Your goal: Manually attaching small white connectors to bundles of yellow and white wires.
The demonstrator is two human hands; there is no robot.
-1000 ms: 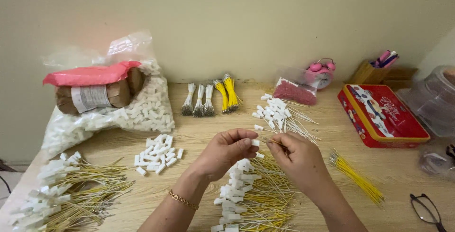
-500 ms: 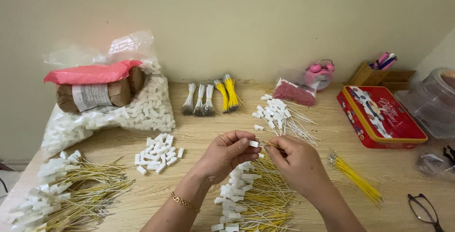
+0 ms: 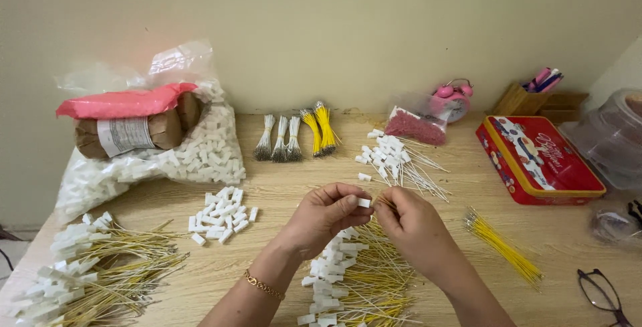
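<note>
Connector housing (image 3: 363, 202), white plastic: light, rigid, small; left hand (image 3: 326, 214) pinches it by its sides; right hand (image 3: 409, 221) pinches thin, flexible yellow wire (image 3: 382, 201) near its end.

Matt wood-grain table (image 3: 267, 180); white plastic connector (image 3: 364, 202); glossy red metal tin (image 3: 538, 160); crinkled clear plastic bag (image 3: 140, 173).

Plain beige wall (image 3: 348, 26), lt wood table (image 3: 267, 180)
</note>
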